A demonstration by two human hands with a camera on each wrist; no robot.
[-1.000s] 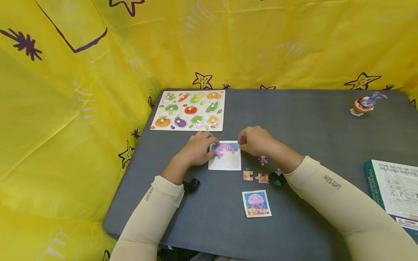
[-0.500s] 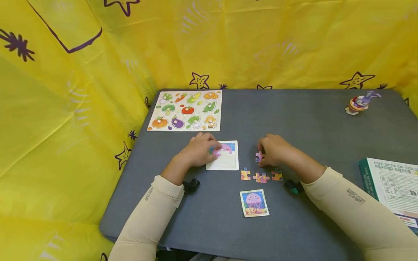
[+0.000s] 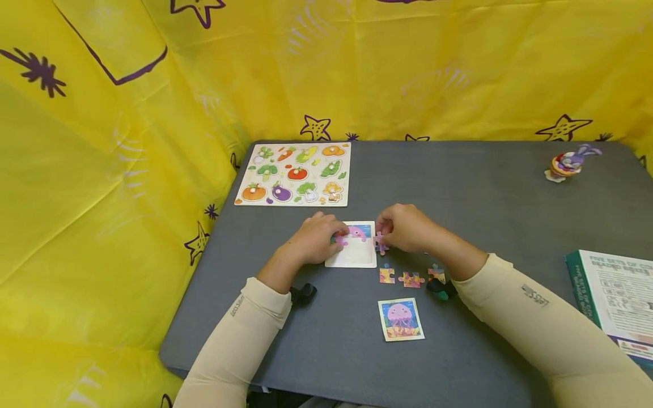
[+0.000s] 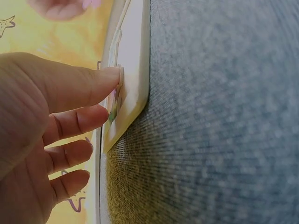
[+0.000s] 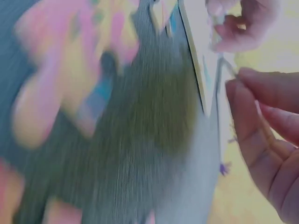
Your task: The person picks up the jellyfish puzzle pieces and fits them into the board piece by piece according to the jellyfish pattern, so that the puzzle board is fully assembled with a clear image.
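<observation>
A small white puzzle tray (image 3: 352, 259) has pink and blue jellyfish pieces along its top and left. My left hand (image 3: 315, 237) rests over the tray's left side, thumb and index fingertip on the pieces; in the left wrist view the thumb (image 4: 88, 84) presses a piece edge. At the tray's right edge my right hand (image 3: 405, 228) pinches a pink and purple puzzle piece (image 3: 380, 242) between thumb and index finger, seen edge-on in the right wrist view. Several loose yellow and pink pieces (image 3: 411, 279) lie below the right hand.
A jellyfish picture card (image 3: 401, 319) lies nearer me. Behind the tray is a vegetable knob puzzle board (image 3: 293, 175). A rabbit figurine (image 3: 568, 163) stands at the back right and a boxed set (image 3: 612, 300) lies at the right edge. Yellow cloth hangs behind.
My right hand moved right, took hold of a puzzle piece, and brought it back left to the tray's edge. The left hand has stayed over the tray.
</observation>
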